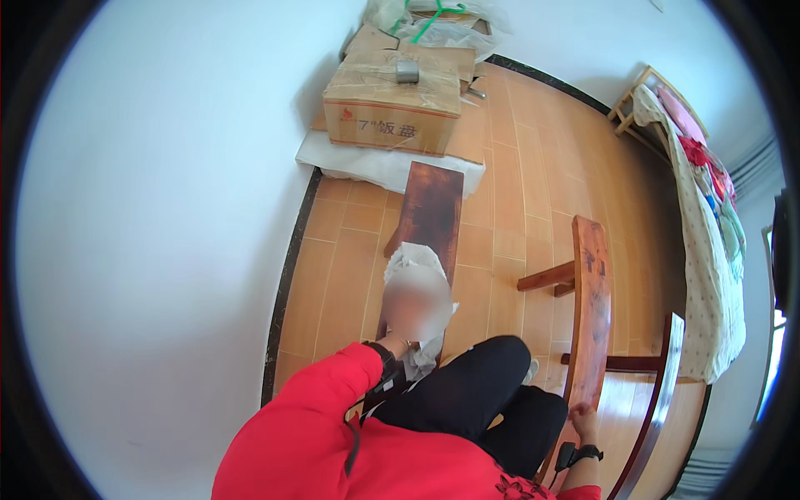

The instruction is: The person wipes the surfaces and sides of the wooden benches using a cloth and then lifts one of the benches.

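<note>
My left hand (408,312) reaches forward onto a crumpled white cloth (414,254) that lies on a narrow dark-brown wooden bench (433,196). A blur covers the fingers there, so their grip on the cloth is hidden. The cloth bunches up on the far side of the hand and hangs down toward my dark-trousered leg. At lower right, my right hand (584,421) is at the edge of a second, lighter reddish-brown bench (590,308), its fingers curled against the wood. Black straps circle both wrists.
Beyond the dark bench, a taped cardboard box (392,117) carries a small grey metal cylinder (407,72). White packing (367,171) lies beneath it. Another dark wooden piece (662,392) stands right of the lighter bench, near a bed (704,275). A white wall (158,233) rises at left.
</note>
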The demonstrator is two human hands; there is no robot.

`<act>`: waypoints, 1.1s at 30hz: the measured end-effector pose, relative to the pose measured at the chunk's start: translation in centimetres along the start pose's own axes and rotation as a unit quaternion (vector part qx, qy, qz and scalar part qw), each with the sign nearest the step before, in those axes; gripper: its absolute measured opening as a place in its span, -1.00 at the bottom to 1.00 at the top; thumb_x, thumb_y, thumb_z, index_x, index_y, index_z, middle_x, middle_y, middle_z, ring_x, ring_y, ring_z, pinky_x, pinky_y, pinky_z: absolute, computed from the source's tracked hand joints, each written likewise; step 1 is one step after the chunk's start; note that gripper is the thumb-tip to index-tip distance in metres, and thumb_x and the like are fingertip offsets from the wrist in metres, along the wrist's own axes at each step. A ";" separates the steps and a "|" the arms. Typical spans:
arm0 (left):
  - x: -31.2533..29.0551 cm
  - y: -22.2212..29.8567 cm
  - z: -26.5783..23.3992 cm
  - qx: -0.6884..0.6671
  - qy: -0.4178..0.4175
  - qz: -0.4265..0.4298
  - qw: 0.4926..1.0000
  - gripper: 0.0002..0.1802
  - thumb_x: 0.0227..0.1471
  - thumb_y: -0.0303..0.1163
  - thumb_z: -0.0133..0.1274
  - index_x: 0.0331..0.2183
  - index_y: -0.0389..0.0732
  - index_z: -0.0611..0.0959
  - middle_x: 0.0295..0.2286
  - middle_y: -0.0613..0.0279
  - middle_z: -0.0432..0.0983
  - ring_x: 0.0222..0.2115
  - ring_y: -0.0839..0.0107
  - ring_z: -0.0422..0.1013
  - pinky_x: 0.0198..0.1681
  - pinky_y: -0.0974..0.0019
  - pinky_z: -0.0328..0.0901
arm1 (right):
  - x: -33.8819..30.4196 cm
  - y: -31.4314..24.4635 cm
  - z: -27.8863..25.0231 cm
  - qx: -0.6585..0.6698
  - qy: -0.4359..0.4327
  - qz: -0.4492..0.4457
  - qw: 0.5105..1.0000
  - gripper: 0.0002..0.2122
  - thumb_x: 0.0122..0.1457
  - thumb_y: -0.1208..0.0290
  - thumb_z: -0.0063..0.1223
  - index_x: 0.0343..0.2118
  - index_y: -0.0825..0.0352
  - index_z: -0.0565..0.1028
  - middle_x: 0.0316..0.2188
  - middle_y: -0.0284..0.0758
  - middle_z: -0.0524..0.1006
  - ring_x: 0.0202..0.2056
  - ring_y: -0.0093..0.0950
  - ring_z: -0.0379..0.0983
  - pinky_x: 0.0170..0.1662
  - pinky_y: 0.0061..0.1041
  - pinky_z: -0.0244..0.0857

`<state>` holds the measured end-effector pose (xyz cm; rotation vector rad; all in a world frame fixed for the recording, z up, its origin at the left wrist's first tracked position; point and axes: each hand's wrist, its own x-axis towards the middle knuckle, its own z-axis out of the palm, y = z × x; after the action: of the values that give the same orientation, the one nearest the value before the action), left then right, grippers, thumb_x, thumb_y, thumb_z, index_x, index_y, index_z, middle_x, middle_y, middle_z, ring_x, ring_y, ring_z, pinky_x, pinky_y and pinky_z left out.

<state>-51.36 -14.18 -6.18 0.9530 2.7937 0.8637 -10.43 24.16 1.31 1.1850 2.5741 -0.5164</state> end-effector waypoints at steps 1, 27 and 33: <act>0.0 0.0 -0.1 -0.002 -0.003 -0.004 1.000 -0.46 -0.16 -0.05 0.01 -0.13 -0.12 0.51 -0.09 -0.04 0.30 -0.04 -0.08 0.15 -0.01 -0.09 0.06 | 2.0 -3.1 -1.4 0.001 0.003 -0.050 0.999 -0.86 -0.06 0.52 -0.08 -0.43 0.38 0.49 -0.55 -0.12 0.53 -0.44 -0.19 0.49 -0.36 -0.34 0.38; 2.7 1.0 -2.4 0.134 -0.088 -0.147 0.976 -0.74 -0.09 -0.31 -0.09 -0.34 -0.17 0.59 -0.47 0.22 0.48 -0.45 0.30 0.41 -0.30 0.19 0.27 | 36.1 -18.5 -5.7 -0.161 -0.169 -0.641 0.731 -0.91 -0.24 0.46 -0.01 -0.69 0.23 0.31 -0.69 -0.30 0.29 -0.59 -0.29 0.28 -0.49 -0.29 0.11; 1.0 0.5 0.2 0.142 -0.082 -0.141 0.976 -0.81 -0.04 -0.26 -0.07 -0.49 -0.08 0.61 -0.51 0.25 0.49 -0.42 0.32 0.41 -0.20 0.25 0.26 | 35.8 -18.7 -5.8 -0.177 -0.171 -0.667 0.703 -0.90 -0.23 0.46 -0.01 -0.66 0.24 0.30 -0.68 -0.27 0.30 -0.56 -0.26 0.28 -0.48 -0.27 0.11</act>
<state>-51.87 -13.22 -5.98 0.5961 2.8546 0.3392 -47.97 39.55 -3.04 -1.0024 2.5330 -0.3492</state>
